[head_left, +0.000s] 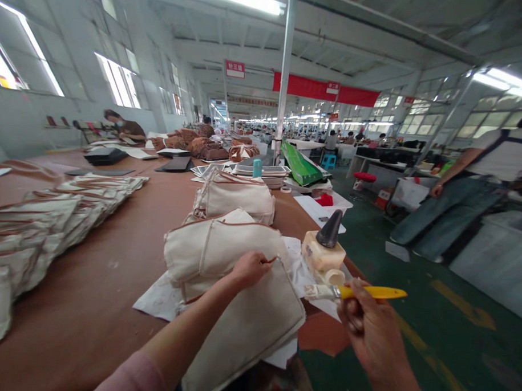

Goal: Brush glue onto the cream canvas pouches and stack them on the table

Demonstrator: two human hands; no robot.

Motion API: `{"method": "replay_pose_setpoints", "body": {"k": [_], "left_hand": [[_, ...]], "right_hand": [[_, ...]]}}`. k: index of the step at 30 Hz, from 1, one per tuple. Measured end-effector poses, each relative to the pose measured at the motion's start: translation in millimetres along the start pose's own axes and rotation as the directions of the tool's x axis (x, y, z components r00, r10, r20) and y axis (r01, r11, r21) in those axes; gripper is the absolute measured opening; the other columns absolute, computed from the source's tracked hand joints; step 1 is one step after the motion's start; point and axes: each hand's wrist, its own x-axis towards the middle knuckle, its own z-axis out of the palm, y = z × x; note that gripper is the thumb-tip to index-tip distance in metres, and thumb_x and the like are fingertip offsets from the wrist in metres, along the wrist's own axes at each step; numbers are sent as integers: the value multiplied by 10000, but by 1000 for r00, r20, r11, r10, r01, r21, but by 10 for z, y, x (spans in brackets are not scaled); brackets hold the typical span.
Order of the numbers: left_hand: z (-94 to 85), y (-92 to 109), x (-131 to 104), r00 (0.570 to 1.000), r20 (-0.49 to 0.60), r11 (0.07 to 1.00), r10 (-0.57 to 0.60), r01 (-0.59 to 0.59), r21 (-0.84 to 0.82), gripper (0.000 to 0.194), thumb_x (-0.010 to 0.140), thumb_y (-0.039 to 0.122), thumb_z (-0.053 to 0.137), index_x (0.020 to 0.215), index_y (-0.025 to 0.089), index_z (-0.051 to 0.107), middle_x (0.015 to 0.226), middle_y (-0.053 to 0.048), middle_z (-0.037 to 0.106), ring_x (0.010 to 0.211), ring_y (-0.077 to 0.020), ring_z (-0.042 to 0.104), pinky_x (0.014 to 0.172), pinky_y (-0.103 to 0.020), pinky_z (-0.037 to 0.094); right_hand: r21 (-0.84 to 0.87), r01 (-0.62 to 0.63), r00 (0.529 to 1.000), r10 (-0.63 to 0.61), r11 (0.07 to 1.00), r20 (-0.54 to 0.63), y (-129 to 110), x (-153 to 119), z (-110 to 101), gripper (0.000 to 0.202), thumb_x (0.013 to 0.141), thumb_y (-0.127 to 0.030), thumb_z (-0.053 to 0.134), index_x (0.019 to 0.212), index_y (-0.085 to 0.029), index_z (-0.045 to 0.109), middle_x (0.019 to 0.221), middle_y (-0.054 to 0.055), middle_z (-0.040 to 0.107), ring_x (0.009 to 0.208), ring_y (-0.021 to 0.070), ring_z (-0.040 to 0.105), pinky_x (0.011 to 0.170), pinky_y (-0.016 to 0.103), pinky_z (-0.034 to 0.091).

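Observation:
My right hand grips a paintbrush by its yellow handle, with the pale, coated bristles pointing left. Fingers of my left hand pinch the brown-trimmed top edge of a cream fabric bag piece lying at the table's near edge. Behind it, more cream pieces are stacked on white paper. Just beyond the brush stands a cream plastic glue bottle with a black cone-shaped nozzle and a round opening at its front.
Rows of cream pieces overlap on the left of the brown table. Farther back are a teal bottle, a green bag and a metal post. A person stands at right; another sits far left.

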Motion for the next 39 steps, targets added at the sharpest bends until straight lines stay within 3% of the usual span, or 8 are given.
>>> {"method": "replay_pose_setpoints", "body": {"k": [10,14,18,21,24,30,35,39], "left_hand": [[-115,318,-707,896,141,771,421,-272,-576,207,855,319,594,834,136,688,760,25,506,734,-118,424,670,-214,319],[-139,486,-918,856,179,726,486,-282,-627,207,863,308,593,764,129,624,716,36,413,702,-109,357,636,-221,272],[-139,547,-1035,828,249,740,503,-263,-619,235,863,332,589,731,138,588,693,39,383,673,-106,326,615,-223,254],[-138,543,-1075,865,218,752,453,-239,-614,213,834,336,609,758,138,607,706,26,430,687,-117,359,637,-225,288],[-138,548,-1105,887,212,766,411,-210,-607,209,819,342,614,810,134,637,717,19,458,690,-124,373,637,-225,299],[-153,608,-1168,824,264,752,502,-264,-605,174,840,259,569,709,150,537,691,44,358,671,-104,315,601,-223,245],[-160,633,-1218,824,200,785,531,-389,-481,272,927,279,538,688,150,519,694,41,396,676,-104,374,610,-222,273],[-99,641,-1381,805,-15,790,593,-585,-184,219,950,230,578,745,159,606,751,22,542,689,-101,497,613,-216,313]], "right_hand": [[-103,179,973,-160,978,168,-200,66,138,379,781,-414,872,827,-191,568,511,-82,413,388,64,308,368,156,273],[-368,293,938,-192,882,288,-222,35,128,342,902,-485,739,857,-185,581,498,-74,395,404,95,316,380,191,264],[-560,434,897,-284,706,337,-306,5,141,359,915,-511,700,848,-163,643,538,-25,485,441,134,423,415,225,332],[-617,481,874,-395,623,282,-431,-45,132,370,889,-533,714,845,-169,665,543,-13,507,455,155,464,433,237,370],[-626,469,878,-402,623,258,-491,-107,116,382,918,-547,669,849,-172,660,532,-17,490,442,155,457,419,236,362],[-634,536,844,-355,558,402,-459,-184,189,382,937,-543,638,837,-175,653,539,-14,493,451,158,464,421,235,363],[-629,563,825,-411,536,388,-516,-279,191,374,947,-528,635,811,-180,644,597,8,541,476,158,486,447,236,386],[-651,577,809,-457,493,371,-557,-265,55,364,933,-525,663,818,-179,655,590,2,530,490,161,492,445,233,371]]}}
